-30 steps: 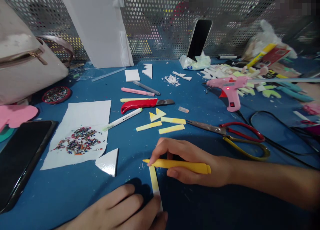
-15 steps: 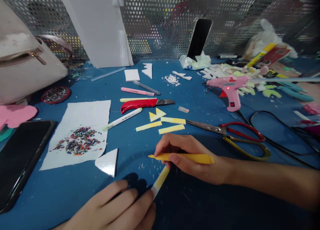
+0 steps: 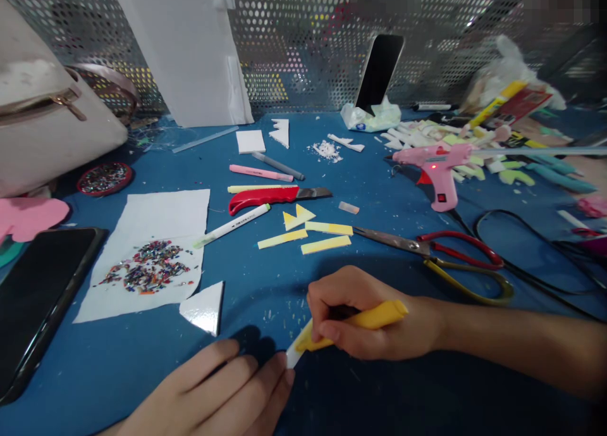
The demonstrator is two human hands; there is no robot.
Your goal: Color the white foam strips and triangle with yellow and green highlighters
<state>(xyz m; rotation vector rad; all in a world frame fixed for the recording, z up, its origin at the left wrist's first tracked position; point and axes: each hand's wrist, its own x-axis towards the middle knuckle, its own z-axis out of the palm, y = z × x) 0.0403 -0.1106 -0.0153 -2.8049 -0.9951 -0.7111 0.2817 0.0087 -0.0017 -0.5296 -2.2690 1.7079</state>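
My right hand (image 3: pixel 374 316) is closed round a yellow marker (image 3: pixel 379 314), whose tip touches a small strip (image 3: pixel 293 355), white at its near end and yellow farther up. My left hand (image 3: pixel 222 388) pinches the strip's near end against the blue table. Beyond my hands lie several yellow-coloured pieces, among them a strip (image 3: pixel 326 244) and a zigzag piece (image 3: pixel 298 218). Scissors (image 3: pixel 427 248) with red and yellow handles lie just right of them, and a red-handled knife (image 3: pixel 265 199) lies behind.
A paper sheet (image 3: pixel 165 211) with glittery bits and a dark phone (image 3: pixel 42 297) lie at the left. A pink glue gun (image 3: pixel 441 170) with a lit red light stands at the right. Another phone (image 3: pixel 379 75) leans upright at the back, near white scraps.
My right hand has moved down and slightly right, bringing the marker's tip from above the table onto the strip. My left hand has shifted only a little.
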